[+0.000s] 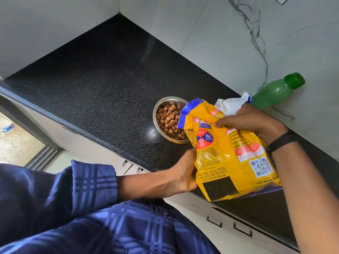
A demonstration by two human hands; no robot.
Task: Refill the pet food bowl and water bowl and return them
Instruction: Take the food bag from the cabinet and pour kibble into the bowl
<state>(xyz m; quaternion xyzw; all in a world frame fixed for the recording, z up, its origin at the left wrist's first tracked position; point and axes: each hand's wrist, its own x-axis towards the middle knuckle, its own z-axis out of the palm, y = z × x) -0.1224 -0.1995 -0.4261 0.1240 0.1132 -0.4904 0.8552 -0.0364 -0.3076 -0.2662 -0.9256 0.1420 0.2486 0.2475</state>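
**Food bowl filled; bag in both hands**

On the black speckled granite counter (102, 74) sits the round steel food bowl (157, 114), holding brown kibble. Just above its near side: yellow plastic dog-food bag (227, 158), torn mouth towards the bowl. Left hand (183, 173) wrapped round the bag's lower edge; right hand (249, 121) pinching its upper part, probably to steady the pour. Green capped plastic bottle (277, 92) beyond, near the marble wall. Water bowl not visible.

Black counter (102, 85): bowl (159, 109), bottle (275, 92).
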